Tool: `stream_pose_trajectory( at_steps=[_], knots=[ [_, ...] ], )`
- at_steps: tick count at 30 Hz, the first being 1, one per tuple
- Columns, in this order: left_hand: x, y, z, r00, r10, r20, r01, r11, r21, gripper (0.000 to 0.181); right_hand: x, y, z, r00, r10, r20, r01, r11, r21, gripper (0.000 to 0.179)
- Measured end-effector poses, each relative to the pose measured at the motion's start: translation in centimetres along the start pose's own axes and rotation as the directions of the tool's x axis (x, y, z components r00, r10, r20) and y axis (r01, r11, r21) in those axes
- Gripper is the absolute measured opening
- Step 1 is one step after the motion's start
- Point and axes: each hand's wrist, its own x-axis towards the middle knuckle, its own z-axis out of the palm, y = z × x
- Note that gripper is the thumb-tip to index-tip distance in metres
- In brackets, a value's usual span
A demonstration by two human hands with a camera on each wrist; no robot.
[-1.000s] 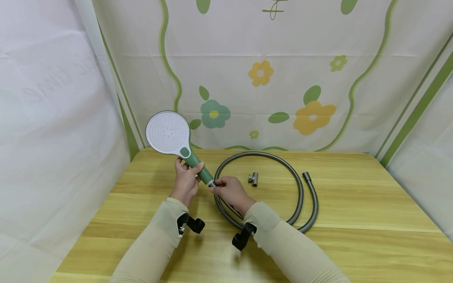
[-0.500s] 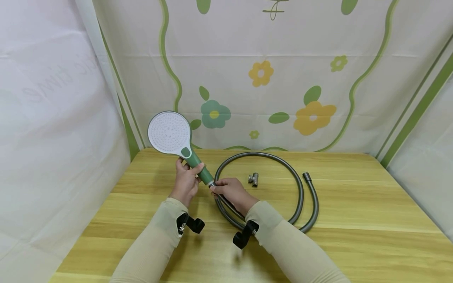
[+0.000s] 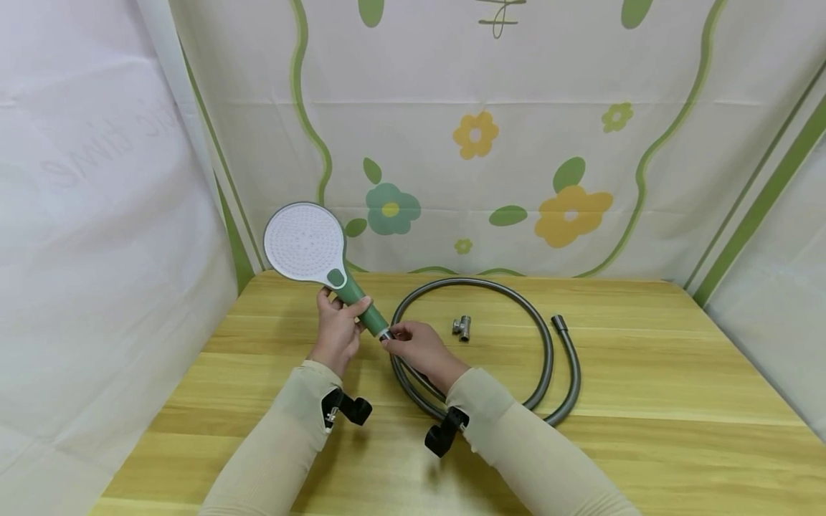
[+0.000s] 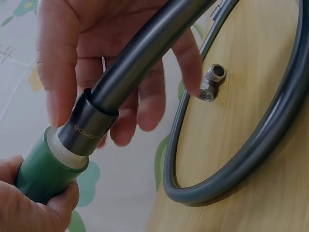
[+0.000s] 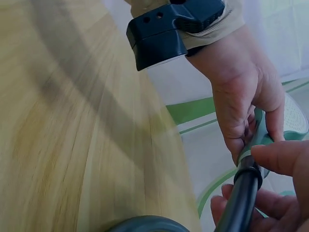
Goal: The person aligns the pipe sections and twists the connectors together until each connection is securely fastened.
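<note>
The shower head (image 3: 306, 242) is held above the left part of the desk (image 3: 652, 373), its white face turned toward the head camera and its green handle (image 3: 373, 320) slanted down to the right. The handle is gripped by the left hand (image 3: 337, 331), with the thumb laid across the front and the fingers curled behind. At the handle's lower end, a white ring (image 4: 64, 157) is met by the dark collar (image 4: 87, 126) of the grey hose (image 3: 548, 351); how far the collar is screwed on cannot be told. The collar is pinched between the thumb and fingers of the right hand (image 3: 422, 351), the other fingers being spread loosely behind it. On the desk the hose is laid in a wide loop, its free end (image 3: 559, 323) outside to the right. Inside the loop, a small metal fitting (image 3: 462, 327) is seen, well apart from both hands.
</note>
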Motion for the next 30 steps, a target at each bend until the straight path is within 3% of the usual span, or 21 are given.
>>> stream_pose_trajectory(
  at_steps=[9,30],
  knots=[
    [0.09,-0.27,-0.07,1.0,0.028,-0.013,-0.028,0.999,-0.015,0.077,-0.76,-0.29,0.32,0.992,-0.104,-0.067,0.09,0.979,-0.183,0.035],
    [0.05,-0.65,0.12,0.999,0.021,-0.042,-0.021,1.0,0.008,0.08,-0.61,0.03,0.74,0.981,-0.146,-0.13,0.117,0.972,-0.204,0.02]
  ],
)
